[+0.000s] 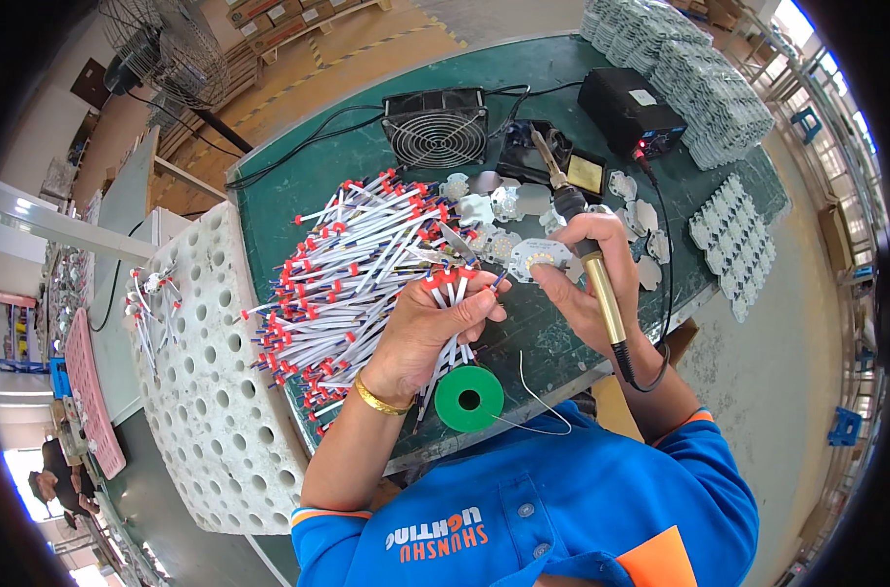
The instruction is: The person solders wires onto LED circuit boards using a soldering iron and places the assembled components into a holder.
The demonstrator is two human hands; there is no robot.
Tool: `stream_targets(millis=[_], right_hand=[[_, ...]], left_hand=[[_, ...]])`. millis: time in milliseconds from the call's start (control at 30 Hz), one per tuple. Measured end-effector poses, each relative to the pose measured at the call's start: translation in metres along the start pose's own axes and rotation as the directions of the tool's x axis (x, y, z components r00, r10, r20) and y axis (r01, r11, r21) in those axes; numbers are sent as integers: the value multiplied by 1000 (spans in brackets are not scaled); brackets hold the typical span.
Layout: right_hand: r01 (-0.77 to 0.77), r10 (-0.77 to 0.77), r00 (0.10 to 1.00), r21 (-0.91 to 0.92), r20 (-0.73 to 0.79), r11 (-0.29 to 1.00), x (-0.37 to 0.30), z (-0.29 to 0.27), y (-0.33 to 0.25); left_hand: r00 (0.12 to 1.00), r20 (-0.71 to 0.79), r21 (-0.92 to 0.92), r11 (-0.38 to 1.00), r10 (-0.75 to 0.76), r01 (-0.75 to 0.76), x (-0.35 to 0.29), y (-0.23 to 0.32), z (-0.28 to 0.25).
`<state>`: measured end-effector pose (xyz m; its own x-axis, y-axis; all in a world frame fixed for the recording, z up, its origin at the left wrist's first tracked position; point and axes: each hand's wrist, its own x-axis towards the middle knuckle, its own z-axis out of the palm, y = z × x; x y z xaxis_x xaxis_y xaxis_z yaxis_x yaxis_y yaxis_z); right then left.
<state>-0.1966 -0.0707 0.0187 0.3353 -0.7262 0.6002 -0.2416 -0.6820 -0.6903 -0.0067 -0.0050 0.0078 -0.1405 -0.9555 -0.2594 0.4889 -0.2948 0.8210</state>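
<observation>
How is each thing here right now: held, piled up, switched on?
Left grip: closed around a few wires
Right grip: closed on the iron and a round board
Iron: held, tip pointing away from the person
Round board: held
Wire pile: heaped, jumbled
Spool: partly unwound, its strand in a loose curve
Black box: red light on
Box fan: upright; spinning, can't tell

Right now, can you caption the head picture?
Left hand gripping white wires, right hand holding soldering iron and LED board.
</observation>
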Motion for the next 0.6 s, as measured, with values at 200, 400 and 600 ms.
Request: stream_targets(millis=[200,400,600], right_hand=[[29,-29,999,34,13,999,1,3,0],[368,-370,921,40,119,929,7,1,0],[147,-150,976,33,156,989,2,0,-1]], left_hand=[[1000,3,-1,1000,-4,4,1,1,-1],[999,-30,43,998,-33,35,1,0,-6],[986,-117,138,985,116,-99,-1,0,3]])
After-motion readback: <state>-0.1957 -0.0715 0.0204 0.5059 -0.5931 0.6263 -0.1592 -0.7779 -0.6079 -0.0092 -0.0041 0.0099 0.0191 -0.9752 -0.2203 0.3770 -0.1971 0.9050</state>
